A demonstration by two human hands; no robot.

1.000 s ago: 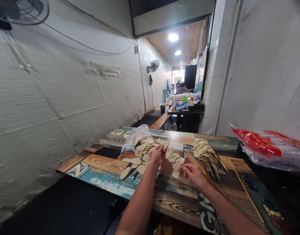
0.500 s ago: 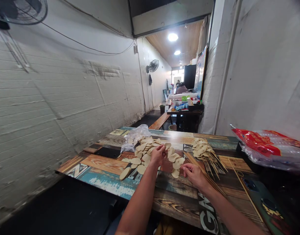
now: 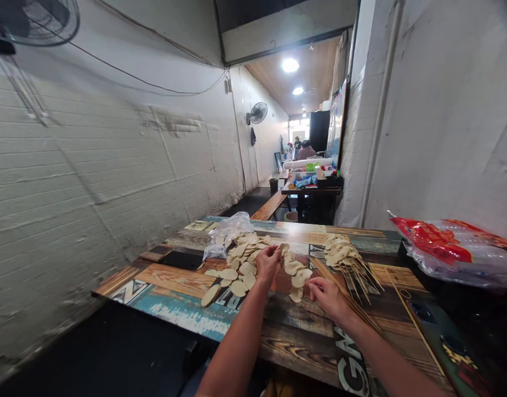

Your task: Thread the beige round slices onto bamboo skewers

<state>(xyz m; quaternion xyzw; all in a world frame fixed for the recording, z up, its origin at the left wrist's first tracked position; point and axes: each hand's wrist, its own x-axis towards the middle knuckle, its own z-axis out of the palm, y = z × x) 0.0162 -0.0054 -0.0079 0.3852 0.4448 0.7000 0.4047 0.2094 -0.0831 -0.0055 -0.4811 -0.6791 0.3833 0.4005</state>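
Observation:
Between my hands, thin beige slices (image 3: 293, 268) hang in an overlapping row, seemingly on a skewer that I cannot make out clearly. My left hand (image 3: 268, 262) pinches the slice at the upper left end of the row. At the lower right, my right hand (image 3: 325, 295) is closed in a pinch at the edge of a slice, seemingly on the skewer's end. A heap of loose slices (image 3: 247, 251) lies to the left. Threaded skewers of slices (image 3: 340, 252) are piled on the right, their sticks toward me. Bare bamboo skewers (image 3: 352, 303) lie beneath my right wrist.
A clear plastic bag (image 3: 232, 227) and a black flat object (image 3: 181, 259) lie left on the patterned table (image 3: 174, 278). A red-and-clear plastic package (image 3: 447, 242) and a phone (image 3: 452, 342) are at the right. Beyond stands a cluttered table (image 3: 311, 190); people sit farther back.
Both hands keep nearly the same pinches and places. The view has shifted very slightly, and the row of slices has barely moved.

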